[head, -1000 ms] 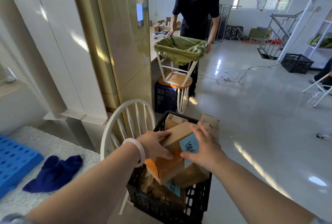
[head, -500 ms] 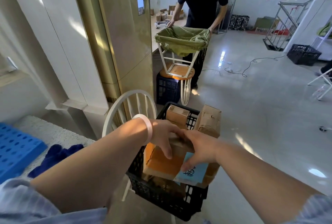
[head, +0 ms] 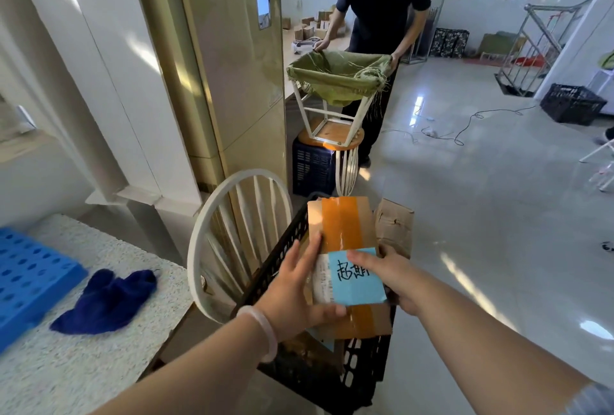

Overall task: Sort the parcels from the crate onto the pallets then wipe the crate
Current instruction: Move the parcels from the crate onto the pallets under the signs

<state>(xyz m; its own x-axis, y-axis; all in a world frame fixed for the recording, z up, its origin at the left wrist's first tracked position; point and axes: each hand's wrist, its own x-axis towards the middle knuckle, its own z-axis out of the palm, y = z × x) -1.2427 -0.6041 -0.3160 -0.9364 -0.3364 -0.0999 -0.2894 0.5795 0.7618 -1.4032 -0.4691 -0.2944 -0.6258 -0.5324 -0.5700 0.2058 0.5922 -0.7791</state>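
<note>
Left hand (head: 292, 295) and right hand (head: 395, 278) clasp the taped parcel (head: 342, 225) just above the crate (head: 362, 371), fingers gripping its edges, blue label (head: 357, 276) upward, probably to read which pallet it belongs on.

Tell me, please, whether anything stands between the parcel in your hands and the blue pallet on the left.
Yes. The white chair back rises beside the crate on that side, and a blue cloth lies on the counter just before the pallet. Lifted over the chair, the parcel probably passes.
</note>
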